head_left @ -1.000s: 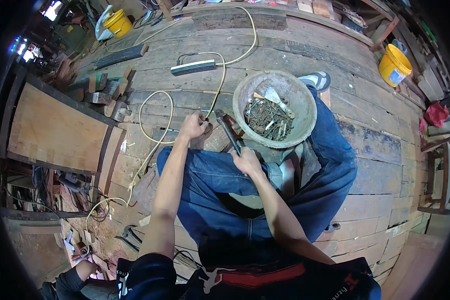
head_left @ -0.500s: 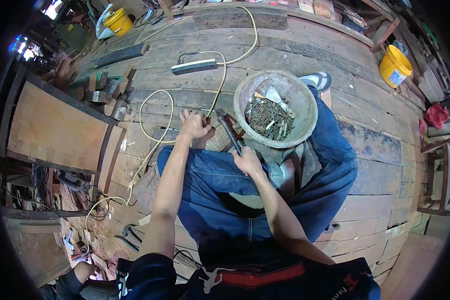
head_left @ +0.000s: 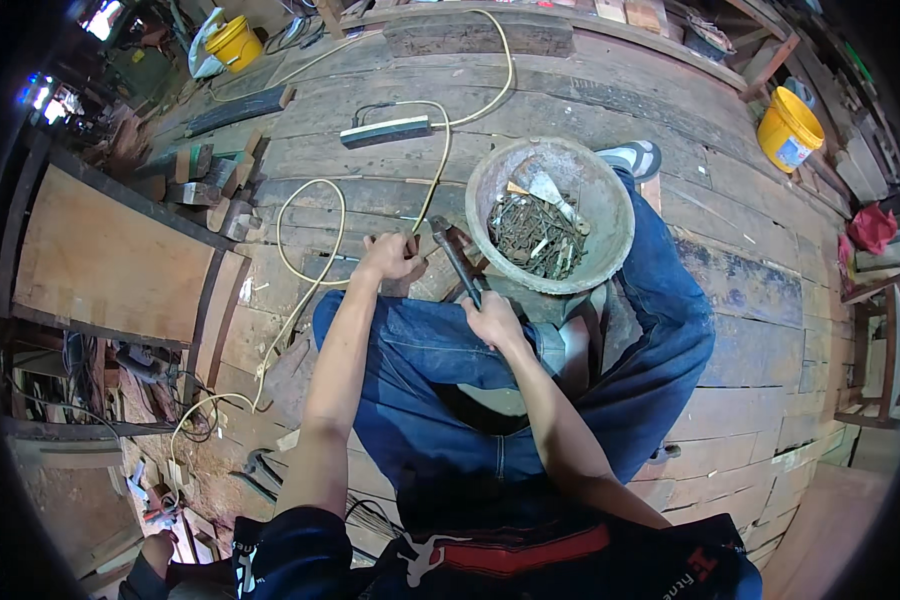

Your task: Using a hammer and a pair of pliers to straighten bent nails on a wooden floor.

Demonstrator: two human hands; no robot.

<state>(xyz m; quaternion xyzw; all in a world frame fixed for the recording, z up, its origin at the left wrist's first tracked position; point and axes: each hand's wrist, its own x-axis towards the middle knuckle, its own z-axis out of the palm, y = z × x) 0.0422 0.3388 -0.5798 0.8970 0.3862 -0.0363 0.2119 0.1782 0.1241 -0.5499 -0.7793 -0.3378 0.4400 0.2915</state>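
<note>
My right hand is wrapped round the dark handle of a hammer, whose head points away from me beside the bowl. My left hand is low over the floor beyond my left knee, its fingers curled and pressed together. Whatever they hold, if anything, is hidden. A yellow cable runs close by its fingertips. In front of my legs stands a worn, grey, round bowl, tilted a little, full of nails with a white-bladed scraper lying on top.
Ahead on the plank floor lies a long power strip. Wood offcuts are piled at the left, next to a framed wooden panel. Yellow buckets stand at far left and far right. Another person's knee shows at lower left.
My left hand's fingers have drawn together from a looser spread. My right hand and the hammer have stayed almost still. The other person at lower left has shifted.
</note>
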